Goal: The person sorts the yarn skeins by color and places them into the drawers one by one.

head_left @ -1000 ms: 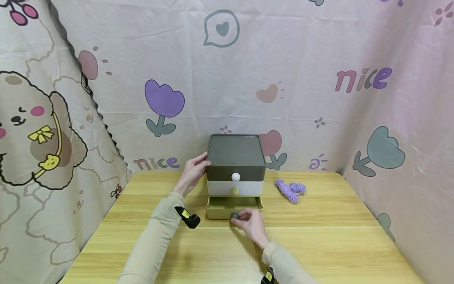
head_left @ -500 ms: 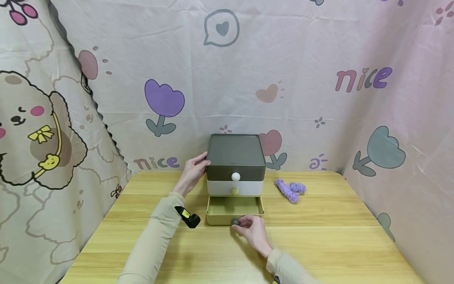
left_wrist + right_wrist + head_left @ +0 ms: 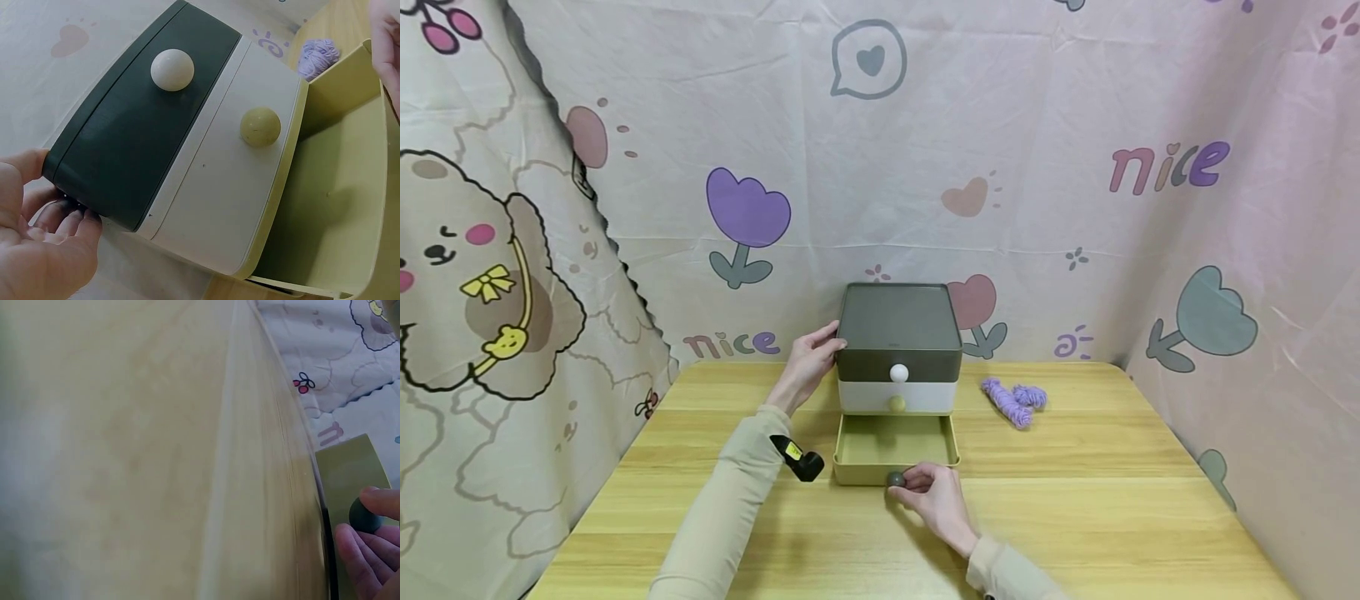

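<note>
A three-tier drawer organizer [image 3: 898, 317] stands on the table, its top tier dark green, the middle white and the lowest yellow-green. My left hand [image 3: 807, 367] grips the dark tier's front left corner, the thumb at the top edge and the fingers curled against the side in the left wrist view. The bottom drawer [image 3: 859, 475] is pulled out and its inside shows bare. My right hand [image 3: 936, 500] pinches that drawer's dark round knob [image 3: 364, 516] between thumb and fingers. Both upper drawers are closed, one with a white knob [image 3: 172, 70], the other with a yellow-green knob [image 3: 260, 127].
Two bundles of purple cord [image 3: 1011, 404] lie on the wooden table [image 3: 1075, 500], right of the organizer. A patterned cloth [image 3: 865, 167] hangs close behind it and along both sides.
My right hand has drawn the bottom drawer farther out toward me, still pinching its knob. The left hand has stayed at the organizer's corner.
</note>
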### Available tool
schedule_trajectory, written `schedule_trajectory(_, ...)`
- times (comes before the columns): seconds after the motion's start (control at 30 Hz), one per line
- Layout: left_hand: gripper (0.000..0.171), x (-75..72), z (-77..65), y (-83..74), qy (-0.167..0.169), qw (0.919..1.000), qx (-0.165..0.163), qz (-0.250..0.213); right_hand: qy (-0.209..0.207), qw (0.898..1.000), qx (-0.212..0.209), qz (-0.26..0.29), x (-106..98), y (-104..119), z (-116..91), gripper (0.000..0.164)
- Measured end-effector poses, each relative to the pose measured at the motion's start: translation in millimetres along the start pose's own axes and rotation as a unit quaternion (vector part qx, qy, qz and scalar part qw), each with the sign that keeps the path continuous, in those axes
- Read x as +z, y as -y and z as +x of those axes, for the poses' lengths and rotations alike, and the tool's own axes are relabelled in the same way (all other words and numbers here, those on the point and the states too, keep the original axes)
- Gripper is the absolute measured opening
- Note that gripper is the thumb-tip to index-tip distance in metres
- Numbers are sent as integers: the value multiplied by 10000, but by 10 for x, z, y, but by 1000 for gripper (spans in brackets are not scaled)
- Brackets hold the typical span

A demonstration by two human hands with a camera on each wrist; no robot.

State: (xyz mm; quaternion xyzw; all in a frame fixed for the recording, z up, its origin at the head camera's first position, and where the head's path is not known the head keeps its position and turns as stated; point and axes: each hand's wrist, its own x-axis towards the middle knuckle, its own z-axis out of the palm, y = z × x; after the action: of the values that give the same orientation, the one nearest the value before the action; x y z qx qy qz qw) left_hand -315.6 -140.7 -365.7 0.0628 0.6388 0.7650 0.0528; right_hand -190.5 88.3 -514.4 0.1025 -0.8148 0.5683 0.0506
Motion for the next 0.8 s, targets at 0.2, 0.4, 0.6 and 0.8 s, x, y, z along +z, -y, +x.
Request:
schedule_trajectory(0.2,60,5,5,-3,-8,10000,0,9,36,10000,-11,67,-6,9,-40,26)
schedule_trajectory(0.4,60,1,2,-8,35,10000,57,49,-8,10000,-61,31,-6,9,-46,26)
schedule_trajectory(0.6,59,-8,17,2,17,10000,-1,53,18,9999,-66,114,-7,14,-55,25)
schedule_trajectory(0.8,60,-16,11,17,35,9999,45,117,7,9999,-157,-13,-9,-3,-54,24)
